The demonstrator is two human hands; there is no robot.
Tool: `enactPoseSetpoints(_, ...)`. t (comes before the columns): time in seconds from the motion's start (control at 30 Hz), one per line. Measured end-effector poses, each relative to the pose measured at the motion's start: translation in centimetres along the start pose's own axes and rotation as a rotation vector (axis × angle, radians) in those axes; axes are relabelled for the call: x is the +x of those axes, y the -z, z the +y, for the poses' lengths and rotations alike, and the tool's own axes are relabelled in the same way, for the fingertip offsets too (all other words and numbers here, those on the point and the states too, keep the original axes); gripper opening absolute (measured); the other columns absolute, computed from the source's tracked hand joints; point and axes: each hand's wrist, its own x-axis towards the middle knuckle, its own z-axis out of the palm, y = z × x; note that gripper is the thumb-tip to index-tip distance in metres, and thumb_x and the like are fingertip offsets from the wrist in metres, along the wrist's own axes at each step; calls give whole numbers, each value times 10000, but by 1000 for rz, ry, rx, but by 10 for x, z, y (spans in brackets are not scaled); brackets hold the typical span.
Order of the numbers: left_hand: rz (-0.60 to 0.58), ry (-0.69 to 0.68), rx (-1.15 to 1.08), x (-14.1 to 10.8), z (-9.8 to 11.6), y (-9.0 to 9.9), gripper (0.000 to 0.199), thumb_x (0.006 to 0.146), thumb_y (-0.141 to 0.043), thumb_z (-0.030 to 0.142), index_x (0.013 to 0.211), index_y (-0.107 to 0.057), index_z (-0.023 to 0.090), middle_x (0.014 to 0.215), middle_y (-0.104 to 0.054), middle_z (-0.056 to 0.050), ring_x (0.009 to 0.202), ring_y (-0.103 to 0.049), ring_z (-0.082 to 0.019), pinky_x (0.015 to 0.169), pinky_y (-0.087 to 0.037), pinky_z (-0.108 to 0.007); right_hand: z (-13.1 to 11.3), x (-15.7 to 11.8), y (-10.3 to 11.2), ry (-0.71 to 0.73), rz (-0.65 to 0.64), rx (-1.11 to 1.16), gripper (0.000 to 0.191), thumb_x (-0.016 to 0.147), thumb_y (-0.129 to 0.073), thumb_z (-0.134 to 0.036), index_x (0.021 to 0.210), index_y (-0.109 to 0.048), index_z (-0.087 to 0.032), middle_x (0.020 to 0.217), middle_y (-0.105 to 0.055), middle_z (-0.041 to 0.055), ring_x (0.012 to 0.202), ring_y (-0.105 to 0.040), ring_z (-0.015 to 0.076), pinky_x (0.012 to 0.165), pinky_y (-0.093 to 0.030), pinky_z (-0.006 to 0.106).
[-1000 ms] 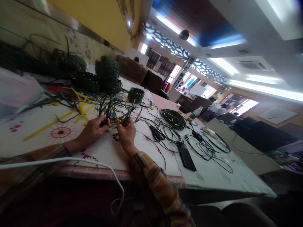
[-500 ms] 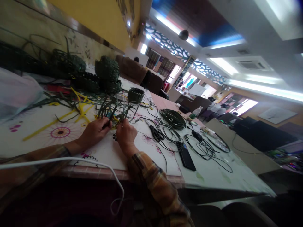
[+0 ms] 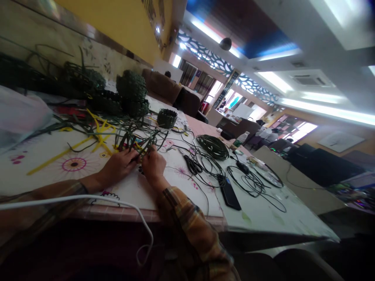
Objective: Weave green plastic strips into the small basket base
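Dark green weaving strips (image 3: pixel 131 138) stick up in a loose, half-woven bundle between my two hands, over the flowered tablecloth (image 3: pixel 96 183). My left hand (image 3: pixel 121 164) is closed on the bundle's near left side. On its right side, my right hand (image 3: pixel 154 164) pinches the strips, fingers pressed together. Exactly which strip each hand grips is hidden by the fingers. Left of the bundle lie crossed yellow strips (image 3: pixel 102 134). A small woven dark green basket (image 3: pixel 167 118) stands just behind, and larger woven green pieces (image 3: pixel 131 88) are stacked farther back.
Right of my hands lie black-handled scissors (image 3: pixel 192 164), a coil of dark green cord (image 3: pixel 212 147) and a black phone (image 3: pixel 230 193). A clear bottle (image 3: pixel 242 138) stands beyond. A white cable (image 3: pixel 88 196) crosses over my left forearm. A plastic bag (image 3: pixel 23 115) sits at far left.
The strips between my hands now lean more to the right. My right hand has shifted slightly left and my left hand has turned a little, both still at the bundle.
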Motion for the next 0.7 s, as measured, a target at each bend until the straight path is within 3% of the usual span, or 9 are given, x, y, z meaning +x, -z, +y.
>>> enactPoseSetpoints(0.17,22,-14,12,0,2,-1,208,952,-470,356,885,-618,227,919,-695,-96,879,-661,-269,805,-511,-359,-4,-4,7,-38,-32,-76,255,1056,-458,-254,1197,-665,-209,910,-782,79,778,-705,219,668,-413,284)
enactPoseSetpoints(0.33,48,30,-74,2,8,4,194,918,-508,392,820,-578,240,831,-650,-74,804,-630,-266,783,-497,-365,-1,-4,9,31,-120,-93,218,1009,-518,-208,1055,-731,-210,903,-785,97,789,-714,223,672,-428,284)
enactPoseSetpoints(0.4,72,92,-108,3,10,8,209,906,-525,411,790,-556,241,777,-625,-55,762,-606,-250,772,-493,-361,3,-2,5,57,-115,96,211,991,-537,-203,954,-744,-217,824,-758,49,764,-692,195,659,-419,257)
enactPoseSetpoints(0.47,112,169,-163,4,11,11,238,896,-545,448,788,-558,236,745,-616,-37,721,-587,-228,736,-495,-348,7,1,-1,29,-129,438,224,992,-541,-246,875,-729,-213,665,-664,-14,647,-632,150,607,-396,226)
enactPoseSetpoints(0.57,150,279,-331,4,10,14,282,863,-611,505,832,-587,225,758,-625,-15,701,-594,-201,685,-534,-318,9,3,-9,-75,-238,932,242,950,-616,-378,790,-674,-205,478,-476,-88,439,-446,97,486,-316,209)
enactPoseSetpoints(0.7,207,417,-586,7,5,13,373,769,-739,535,847,-577,209,830,-632,-6,724,-646,-193,694,-632,-339,9,0,-10,-81,-302,1191,320,869,-706,-514,799,-680,-203,456,-475,-104,386,-354,65,425,-275,204)
